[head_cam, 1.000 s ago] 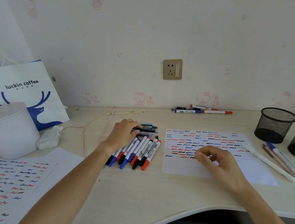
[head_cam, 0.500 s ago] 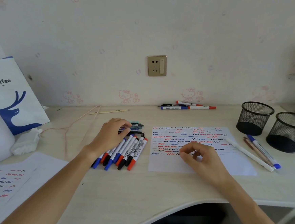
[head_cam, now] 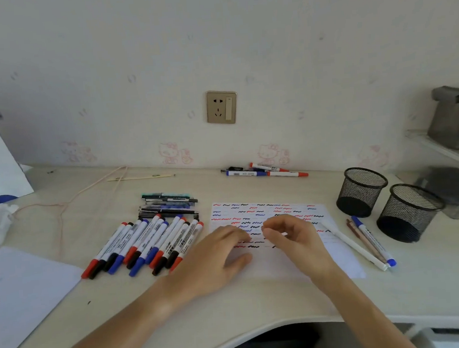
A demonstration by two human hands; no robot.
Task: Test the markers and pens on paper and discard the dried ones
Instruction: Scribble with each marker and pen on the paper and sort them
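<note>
Roughly midway, I judge — white squiggle-covered test sheet (head_cam: pixel 269 212) mostly filled; capped whiteboard-marker row (head_cam: pixel 146 243) centre-left untested. Left hand (head_cam: pixel 216 260) flat, right hand (head_cam: pixel 293 237) loosely curled — both empty.

A row of capped markers (head_cam: pixel 143 245) with red, blue and black caps lies side by side, slanted, left of the paper (head_cam: pixel 270 220), which lies flat and bears rows of red, blue and black squiggles. Dark pens (head_cam: pixel 169 203) lie stacked just behind the row. More markers (head_cam: pixel 266 170) lie by the wall, and three pens (head_cam: pixel 368 241) right of the paper
</note>
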